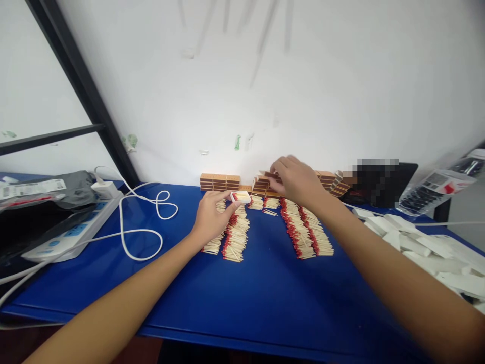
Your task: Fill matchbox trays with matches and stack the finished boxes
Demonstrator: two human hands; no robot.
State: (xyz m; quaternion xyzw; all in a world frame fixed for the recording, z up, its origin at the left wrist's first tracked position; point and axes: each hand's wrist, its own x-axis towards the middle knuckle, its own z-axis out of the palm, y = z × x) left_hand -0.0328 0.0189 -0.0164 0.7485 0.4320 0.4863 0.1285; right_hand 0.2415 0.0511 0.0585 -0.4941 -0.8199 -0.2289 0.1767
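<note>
Between its thumb and fingers my left hand (pixel 212 215) grips a small white matchbox tray (pixel 241 197), with red-tipped matches lying in it. Farther right, my right hand (pixel 297 177) is closed on a brown-sided matchbox sleeve (pixel 270 175), just above the stacked matchboxes; its fingers partly cover the sleeve. Rows of loose matches (pixel 237 237) lie under and below my left hand. Two more long rows of matches (pixel 303 230) lie below my right hand, and small piles of matches (pixel 255 203) sit between the hands.
Stacked matchboxes (pixel 220 182) line the wall at the back of the blue table (pixel 261 298). White paper trays (pixel 428 247) are heaped at right, near a plastic-wrapped bottle (pixel 439 189). A power strip (pixel 76 227), white cable (pixel 142 230) and dark plastic bag (pixel 41 212) occupy the left.
</note>
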